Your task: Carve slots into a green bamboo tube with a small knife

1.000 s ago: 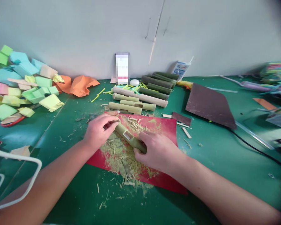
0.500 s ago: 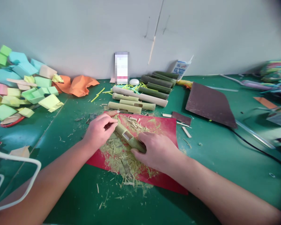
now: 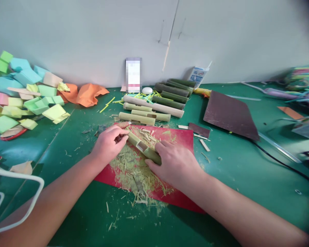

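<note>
A short green bamboo tube (image 3: 141, 147) with a rectangular notch cut in its side lies slanted on a red mat (image 3: 181, 137) covered in pale shavings (image 3: 134, 171). My right hand (image 3: 175, 164) is closed round the tube's near end. My left hand (image 3: 108, 144) is closed at the tube's far end, gripping a small tool with a reddish handle (image 3: 122, 124) that sticks out past my fingers; its tip is hidden.
More bamboo tubes, pale (image 3: 144, 115) and dark green (image 3: 172, 92), lie behind the mat. Coloured paper boxes (image 3: 23, 96) and orange paper (image 3: 87, 92) fill the left. A brown sheet (image 3: 229, 115), a black cable (image 3: 280, 161) and a glue pouch (image 3: 198, 75) are right. A white wire (image 3: 20, 202) sits near left.
My right hand has slid slightly up along the tube, and the tube has shifted a little away from me. My left hand has stayed in place.
</note>
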{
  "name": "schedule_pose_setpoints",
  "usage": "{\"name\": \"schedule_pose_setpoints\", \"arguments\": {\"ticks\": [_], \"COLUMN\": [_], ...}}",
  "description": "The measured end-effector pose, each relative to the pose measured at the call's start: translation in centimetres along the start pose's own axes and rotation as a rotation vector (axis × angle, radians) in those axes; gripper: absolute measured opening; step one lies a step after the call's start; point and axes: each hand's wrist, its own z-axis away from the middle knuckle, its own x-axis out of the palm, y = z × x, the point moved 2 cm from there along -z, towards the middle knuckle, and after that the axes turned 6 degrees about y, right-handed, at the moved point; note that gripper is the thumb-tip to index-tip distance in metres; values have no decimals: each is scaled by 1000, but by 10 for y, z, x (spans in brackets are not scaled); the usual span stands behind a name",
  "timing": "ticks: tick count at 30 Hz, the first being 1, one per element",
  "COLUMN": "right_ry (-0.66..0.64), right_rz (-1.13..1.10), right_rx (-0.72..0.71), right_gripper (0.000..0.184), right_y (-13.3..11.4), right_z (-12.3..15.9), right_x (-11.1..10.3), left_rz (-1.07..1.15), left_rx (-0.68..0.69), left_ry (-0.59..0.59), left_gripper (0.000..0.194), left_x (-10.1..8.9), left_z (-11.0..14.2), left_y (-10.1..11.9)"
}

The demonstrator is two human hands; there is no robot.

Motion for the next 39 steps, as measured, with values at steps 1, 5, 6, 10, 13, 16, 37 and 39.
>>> {"name": "schedule_pose_setpoints", "arguments": {"ticks": [1, 5, 6, 10, 13, 16, 37, 39], "right_ry": [5, 9, 11, 19, 12, 0, 90, 93], "right_rz": [-6, -21, -23, -41, -52, -67, 68, 59], "right_rx": [-3, -12, -14, -37, -40, -40, -48, -61], "right_gripper": [26, 23, 22, 19, 18, 16, 24, 26], "right_y": [0, 0, 0, -1, -2, -3, 3, 4], "right_z": [0, 1, 2, 3, 3, 3, -1, -2], "right_x": [0, 3, 4, 8, 9, 10, -1, 1], "left_rz": [4, 39, 47, 9, -1, 33, -19, -12], "left_rx": [2, 21, 28, 21, 41, 104, 45, 47], "left_ry": [-3, -27, -36, -16, -21, -66, 21, 0], "left_gripper": [17, 15, 14, 11, 9, 8, 11, 10], "left_x": [0, 0, 0, -3, -4, -1, -7, -5], "left_z": [0, -1, -1, -3, -1, 1, -2, -1], "left_y": [0, 0, 0, -4, -2, 4, -6, -5]}}
